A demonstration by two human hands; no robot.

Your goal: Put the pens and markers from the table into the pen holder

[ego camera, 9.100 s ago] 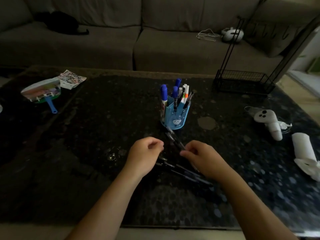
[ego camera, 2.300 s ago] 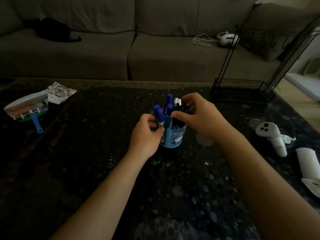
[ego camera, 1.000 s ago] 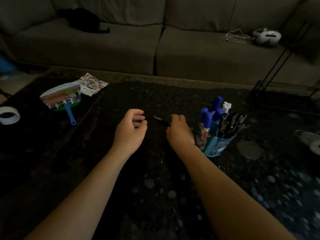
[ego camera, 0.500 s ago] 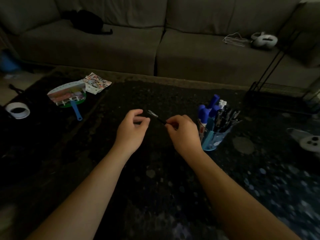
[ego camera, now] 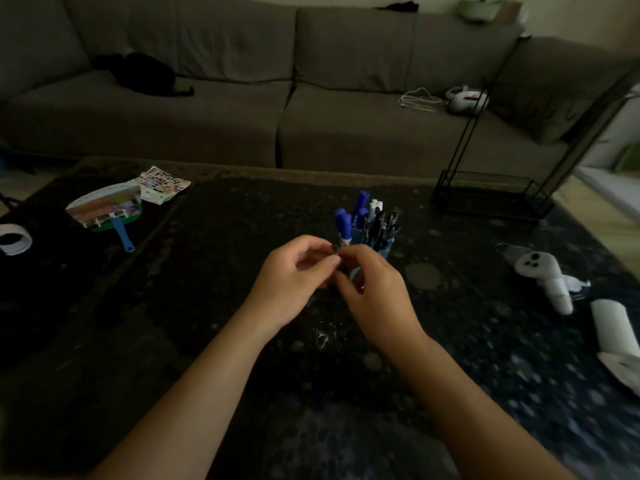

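While both hands (ego camera: 337, 285) pinch a dark pen (ego camera: 336, 247), holder (ego camera: 381, 242) sits behind.

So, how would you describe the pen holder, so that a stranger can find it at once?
Look at the dark speckled table in front of the grey sofa. Near its middle, just beyond the two hands, stands a small blue pen holder. It alone stands upright, full of blue-capped markers and dark pens.
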